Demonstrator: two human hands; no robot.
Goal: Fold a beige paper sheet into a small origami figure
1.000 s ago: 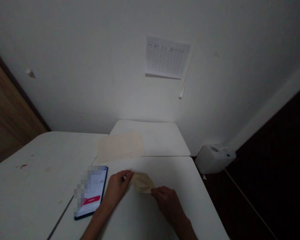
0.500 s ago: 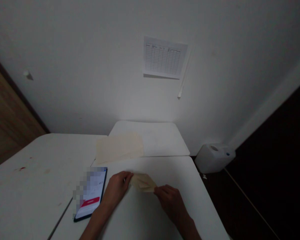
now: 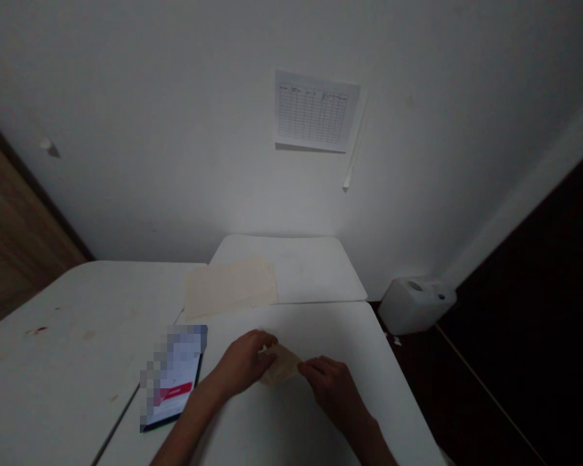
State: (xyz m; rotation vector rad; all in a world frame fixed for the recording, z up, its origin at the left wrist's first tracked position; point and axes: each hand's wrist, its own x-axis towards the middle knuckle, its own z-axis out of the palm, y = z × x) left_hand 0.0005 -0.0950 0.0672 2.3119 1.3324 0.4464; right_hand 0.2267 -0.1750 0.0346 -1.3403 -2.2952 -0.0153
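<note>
A small piece of thin beige sheet point(image 3: 285, 364), paper or cloth I cannot tell, is stretched between my hands just over the white table. My left hand point(image 3: 247, 364) grips its left part, thumb and forefinger curled over it and hiding that end. At the opposite corner, the fingertips of my right hand point(image 3: 329, 387) pinch the piece. A larger flat beige sheet point(image 3: 230, 286) lies beyond my hands, across the joint between the tables.
Left of my left forearm lies a phone point(image 3: 175, 382) with a lit, partly blurred screen. White tables point(image 3: 320, 272) stand against the wall, where a printed chart point(image 3: 311, 113) hangs. A white plastic canister point(image 3: 411, 307) sits on the dark floor at right.
My left hand has moved right, in over the beige piece, and covers more of it. My right hand keeps its pinch almost in place. The view has shifted slightly.
</note>
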